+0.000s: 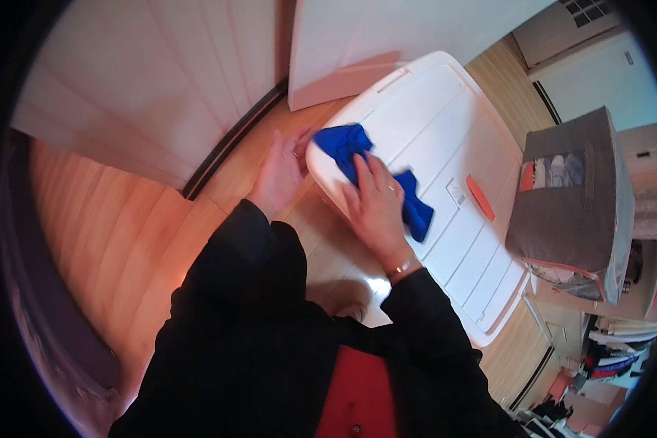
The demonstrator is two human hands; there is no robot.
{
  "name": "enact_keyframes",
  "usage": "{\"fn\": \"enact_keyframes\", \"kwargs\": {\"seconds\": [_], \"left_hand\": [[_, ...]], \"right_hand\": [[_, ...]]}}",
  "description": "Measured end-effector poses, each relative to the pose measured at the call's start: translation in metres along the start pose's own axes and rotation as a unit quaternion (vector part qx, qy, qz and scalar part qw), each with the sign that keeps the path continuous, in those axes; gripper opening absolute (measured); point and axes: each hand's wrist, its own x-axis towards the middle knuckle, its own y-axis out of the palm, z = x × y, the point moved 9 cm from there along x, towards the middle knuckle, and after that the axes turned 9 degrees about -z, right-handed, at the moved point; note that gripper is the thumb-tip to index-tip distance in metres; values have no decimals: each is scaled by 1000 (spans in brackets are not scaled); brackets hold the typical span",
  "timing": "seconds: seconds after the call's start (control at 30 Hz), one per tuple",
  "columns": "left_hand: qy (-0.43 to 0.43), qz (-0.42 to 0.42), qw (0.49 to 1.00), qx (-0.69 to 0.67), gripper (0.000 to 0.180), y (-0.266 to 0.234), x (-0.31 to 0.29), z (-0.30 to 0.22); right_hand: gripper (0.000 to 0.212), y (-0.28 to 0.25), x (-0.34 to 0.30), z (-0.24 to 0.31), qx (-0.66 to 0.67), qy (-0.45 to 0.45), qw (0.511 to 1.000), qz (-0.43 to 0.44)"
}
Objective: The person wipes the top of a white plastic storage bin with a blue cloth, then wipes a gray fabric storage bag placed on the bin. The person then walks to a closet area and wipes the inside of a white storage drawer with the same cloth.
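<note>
A blue cloth (417, 208) lies crumpled across the near left end of a large white plastic storage box lid (445, 117). My right hand (376, 201) rests on top of the cloth, its fingers bent over the fabric and pressing it to the lid. Part of the cloth spreads out past the fingers toward the lid's rounded corner. Beside that corner is my left hand (279, 171), fingers stretched upward and no object in it; whether its fingertips touch the rim cannot be made out. An orange-red strip-shaped piece (480, 198) and a small white label (455, 192) sit on the lid.
A grey fabric storage bag (569, 197) with a clear window stands right of the lid. White door panels (358, 51) rise at the far side, and a pale panel (160, 80) at the left. Wooden flooring (124, 219) surrounds the box. Clothes (620, 347) hang at the lower right.
</note>
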Motion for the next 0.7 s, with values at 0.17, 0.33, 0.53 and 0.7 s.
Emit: {"fn": "enact_keyframes", "kwargs": {"seconds": [0.17,0.33,0.53,0.7], "left_hand": [[-16,-25,997,-67,79,-7,-15,12],[-30,-33,996,-71,80,-20,-14,15],[-32,-32,994,-99,78,-31,-19,14],[8,-105,990,-98,75,-40,-16,1]], "right_hand": [[29,2,14,24,54,-27,998,11],[21,-21,-62,55,-65,-227,964,123],[33,-46,-26,58,-12,-167,984,60],[31,19,35,80,-79,-180,978,64]]}}
